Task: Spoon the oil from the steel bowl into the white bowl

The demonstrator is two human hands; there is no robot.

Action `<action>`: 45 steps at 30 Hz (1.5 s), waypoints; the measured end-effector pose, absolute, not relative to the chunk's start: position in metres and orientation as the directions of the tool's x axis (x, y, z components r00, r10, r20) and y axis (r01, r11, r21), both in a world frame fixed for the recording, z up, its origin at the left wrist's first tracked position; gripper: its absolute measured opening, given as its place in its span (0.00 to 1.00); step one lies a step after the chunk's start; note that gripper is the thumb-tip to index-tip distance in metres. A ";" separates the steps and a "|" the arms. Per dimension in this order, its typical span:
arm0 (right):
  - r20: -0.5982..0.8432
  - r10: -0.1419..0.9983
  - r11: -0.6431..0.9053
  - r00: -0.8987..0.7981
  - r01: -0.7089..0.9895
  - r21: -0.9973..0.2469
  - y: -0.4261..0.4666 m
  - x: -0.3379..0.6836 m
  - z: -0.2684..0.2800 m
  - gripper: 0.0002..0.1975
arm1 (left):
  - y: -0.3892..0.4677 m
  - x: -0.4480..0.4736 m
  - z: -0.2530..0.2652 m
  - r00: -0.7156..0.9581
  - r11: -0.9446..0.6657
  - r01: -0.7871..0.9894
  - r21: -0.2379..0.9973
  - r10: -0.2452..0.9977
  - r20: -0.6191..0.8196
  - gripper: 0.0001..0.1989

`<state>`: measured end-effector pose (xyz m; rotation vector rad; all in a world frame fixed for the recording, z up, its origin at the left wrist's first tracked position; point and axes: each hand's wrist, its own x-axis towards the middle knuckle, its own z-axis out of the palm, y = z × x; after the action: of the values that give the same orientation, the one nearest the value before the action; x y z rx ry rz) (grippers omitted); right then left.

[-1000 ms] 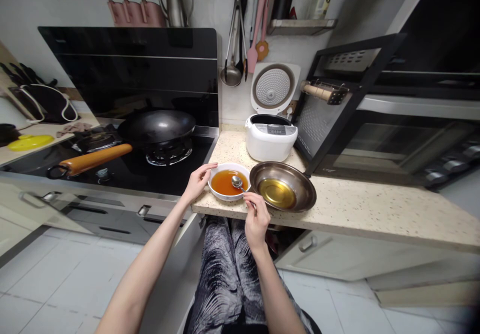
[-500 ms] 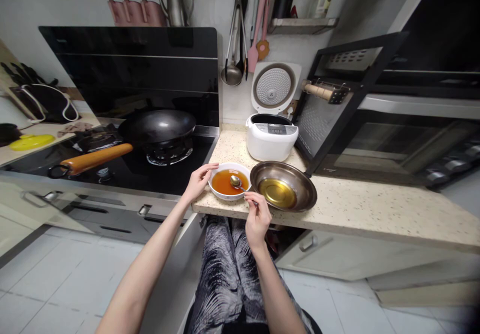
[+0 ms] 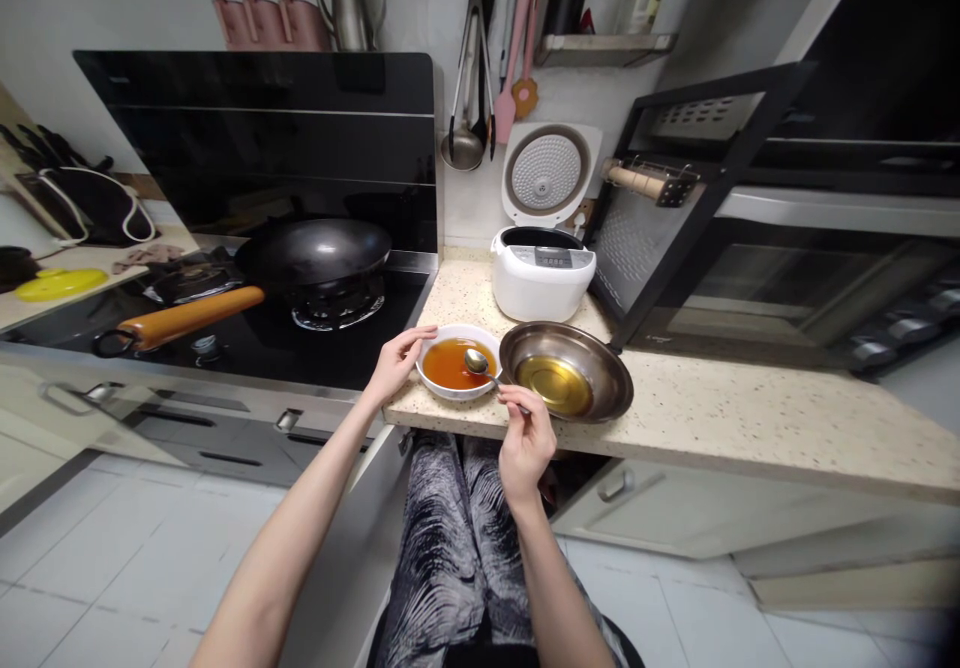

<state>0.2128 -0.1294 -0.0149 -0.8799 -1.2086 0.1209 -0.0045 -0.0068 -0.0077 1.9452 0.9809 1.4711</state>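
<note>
A white bowl (image 3: 459, 394) of reddish-orange liquid stands at the counter's front edge. My left hand (image 3: 401, 363) steadies it, fingers on the left rim and thumb out of sight against its side. In a pinch, my right hand (image 3: 527, 440) holds the handle of a metal spoon (image 3: 476, 361). The spoon's head is over the liquid inside the bowl, right of the middle; whether it touches the surface I cannot tell. Close on the right is a metal pan (image 3: 611, 378) with clear yellow oil-like liquid in its bottom.
Behind the bowl stands a white rice cooker (image 3: 544, 283) with its lid raised. A black wok (image 3: 315, 251) with a wooden handle sits on the stove to the left. An oven (image 3: 810, 288) fills the right side, and utensils such as tongs (image 3: 472, 58) hang on the wall.
My right hand has shifted slightly to the right, drawing the spoon a little that way over the bowl. The left hand stays on the rim.
</note>
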 end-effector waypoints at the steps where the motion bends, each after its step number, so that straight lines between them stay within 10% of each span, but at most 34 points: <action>1: 0.760 0.516 0.676 0.395 0.358 -0.644 -0.130 0.214 -0.014 0.08 | -0.007 -0.005 -0.008 0.151 -0.611 0.242 0.754 0.791 0.593 0.16; 24: 0.749 0.403 0.637 0.526 0.426 -0.642 -0.130 0.253 -0.009 0.06 | -0.003 -0.005 -0.010 0.146 -0.623 0.236 0.746 0.782 0.606 0.16; 45: 0.937 0.348 0.683 0.044 0.672 -0.285 -0.128 0.268 -0.010 0.16 | -0.005 -0.004 -0.009 0.141 -0.618 0.240 0.749 0.785 0.603 0.15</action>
<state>0.2678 -0.1276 -0.0096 -0.8651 -1.5621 -0.3030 -0.0043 -0.0052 -0.0094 1.9423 0.9792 1.4935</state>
